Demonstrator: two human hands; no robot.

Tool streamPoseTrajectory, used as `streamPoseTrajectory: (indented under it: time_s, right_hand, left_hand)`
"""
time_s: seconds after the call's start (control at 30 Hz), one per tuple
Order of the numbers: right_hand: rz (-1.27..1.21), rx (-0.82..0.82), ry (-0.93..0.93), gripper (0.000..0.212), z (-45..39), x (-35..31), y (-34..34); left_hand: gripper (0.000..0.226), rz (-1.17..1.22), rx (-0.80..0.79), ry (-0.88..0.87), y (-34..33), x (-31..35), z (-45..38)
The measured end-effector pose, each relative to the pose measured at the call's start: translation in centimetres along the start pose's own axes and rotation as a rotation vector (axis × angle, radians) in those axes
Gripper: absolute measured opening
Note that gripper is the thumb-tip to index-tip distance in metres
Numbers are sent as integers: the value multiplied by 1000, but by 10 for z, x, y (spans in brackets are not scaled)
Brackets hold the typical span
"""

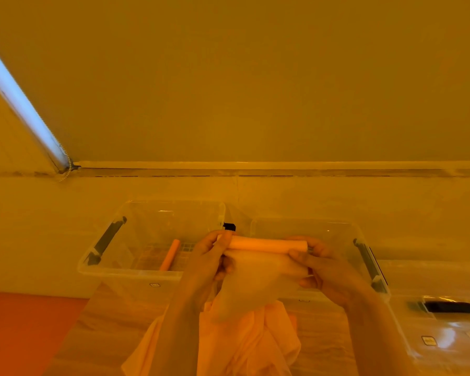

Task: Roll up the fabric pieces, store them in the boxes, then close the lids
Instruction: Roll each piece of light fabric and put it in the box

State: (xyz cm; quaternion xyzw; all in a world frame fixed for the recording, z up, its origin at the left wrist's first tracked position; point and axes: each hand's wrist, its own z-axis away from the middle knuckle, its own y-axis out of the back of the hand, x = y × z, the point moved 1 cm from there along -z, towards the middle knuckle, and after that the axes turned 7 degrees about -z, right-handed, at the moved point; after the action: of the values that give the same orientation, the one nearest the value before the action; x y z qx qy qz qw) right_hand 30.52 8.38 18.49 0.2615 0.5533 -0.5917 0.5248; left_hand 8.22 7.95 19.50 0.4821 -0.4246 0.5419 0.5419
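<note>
A pale fabric piece (258, 278) is held up in front of me, its top edge wound into a tight roll (269, 245). My left hand (209, 256) grips the roll's left end and my right hand (318, 264) grips its right end. The unrolled part hangs down between my wrists. Behind the hands stand two clear plastic boxes, both with no lid on. The left box (114, 270) holds one rolled fabric (170, 255). The right box (345, 229) is partly hidden by my hands. More loose fabric (255, 343) lies heaped on the table below.
A clear lid (442, 329) with a dark handle lies at the right on the wooden table (106, 329). An orange surface (25, 329) borders the table at the left. A wall ledge runs behind the boxes.
</note>
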Motion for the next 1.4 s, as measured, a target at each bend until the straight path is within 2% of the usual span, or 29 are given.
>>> streamPoseTrajectory:
  time_s: [0.2,0.33,0.47,0.67,1.17,1.4]
  right_hand:
    - [-41,29,1,29,0,-1,1]
    - [-77,69,11,30,0,-2,-3]
    - [-81,112,26,18,-2,-2,-2]
    - [-84,128,2,21,-5,0,1]
    - [-10,54,-31,23,-1,-1,-1]
    - [-31,85,-36,23,0,-1,-1]
  left_hand:
    - [17,81,-8,93,-5,2,-1]
    - [16,51,-24,76,-5,3,0]
    - [18,45,-40,71,-5,4,1]
    - [21,14,-43,68,-5,2,1]
    - [21,-18,-42,-14,0,-1,1]
    - [19,-15,-45,-16,1,-2,0]
